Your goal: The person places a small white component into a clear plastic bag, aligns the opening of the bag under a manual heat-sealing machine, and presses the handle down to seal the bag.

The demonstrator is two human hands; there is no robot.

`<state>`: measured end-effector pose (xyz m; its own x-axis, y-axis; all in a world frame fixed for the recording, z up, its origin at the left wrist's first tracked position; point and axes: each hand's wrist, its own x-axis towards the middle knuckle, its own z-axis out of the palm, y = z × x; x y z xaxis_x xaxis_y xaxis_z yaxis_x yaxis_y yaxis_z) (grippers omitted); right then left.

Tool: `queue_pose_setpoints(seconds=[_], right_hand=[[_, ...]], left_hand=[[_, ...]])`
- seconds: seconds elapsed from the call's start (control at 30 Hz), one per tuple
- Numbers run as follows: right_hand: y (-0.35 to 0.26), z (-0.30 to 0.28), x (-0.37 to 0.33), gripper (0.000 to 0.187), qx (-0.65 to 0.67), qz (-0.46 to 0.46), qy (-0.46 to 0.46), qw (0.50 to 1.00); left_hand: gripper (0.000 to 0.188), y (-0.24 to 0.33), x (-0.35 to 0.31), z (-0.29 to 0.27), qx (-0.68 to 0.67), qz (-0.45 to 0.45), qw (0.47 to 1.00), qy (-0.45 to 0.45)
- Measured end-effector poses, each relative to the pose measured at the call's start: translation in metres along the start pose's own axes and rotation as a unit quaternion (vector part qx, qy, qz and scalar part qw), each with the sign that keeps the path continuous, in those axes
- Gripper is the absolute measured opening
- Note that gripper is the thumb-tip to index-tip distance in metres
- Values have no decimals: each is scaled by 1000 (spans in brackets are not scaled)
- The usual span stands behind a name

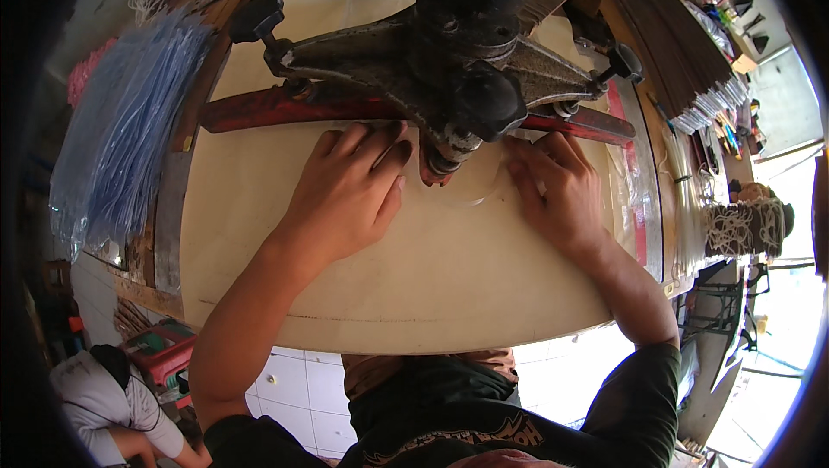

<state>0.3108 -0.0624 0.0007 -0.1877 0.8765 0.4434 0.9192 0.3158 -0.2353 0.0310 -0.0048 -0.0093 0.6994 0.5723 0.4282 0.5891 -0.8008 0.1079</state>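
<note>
A heavy press point(484, 105) with a dark metal body, black knobs and a red crossbar point(259, 110) stands over a broad tan sheet point(371, 287). My left hand point(354, 179) rests on the sheet left of the press's central foot, fingers bent and a little apart near the bar, thumb to the side. On the other side, my right hand point(557, 183) has its fingers curled toward the thumb below the bar's right part. What they pinch is too small to make out. A thin pale curved strand point(473, 202) or clear plastic edge shows between my hands.
Blue-tinted clear plastic sleeves point(129, 123) are stacked at the left. Brown strips point(682, 45), a bundle of pale cords point(682, 166) and a wound spool point(749, 224) lie to the right. Another person point(112, 407) is low at the lower left, beside a red crate point(160, 351).
</note>
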Motion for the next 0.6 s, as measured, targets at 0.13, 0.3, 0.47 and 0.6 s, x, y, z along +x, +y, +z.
queue_pose_setpoints(seconds=[0.13, 0.3, 0.47, 0.6], right_hand=[[1, 1, 0, 27, -4, -8, 2, 1000], [0, 3, 0, 25, 0, -13, 17, 1000], [0, 3, -1, 26, -8, -9, 9, 1000], [0, 3, 0, 26, -10, -13, 11, 1000]], left_hand=[[36, -1, 0, -1, 1, -1, 1000, -1], [43, -2, -1, 2, 9, 7, 1000, 2], [52, -1, 0, 4, 24, -3, 1000, -6], [59, 2, 0, 6, 46, -19, 999, -16]])
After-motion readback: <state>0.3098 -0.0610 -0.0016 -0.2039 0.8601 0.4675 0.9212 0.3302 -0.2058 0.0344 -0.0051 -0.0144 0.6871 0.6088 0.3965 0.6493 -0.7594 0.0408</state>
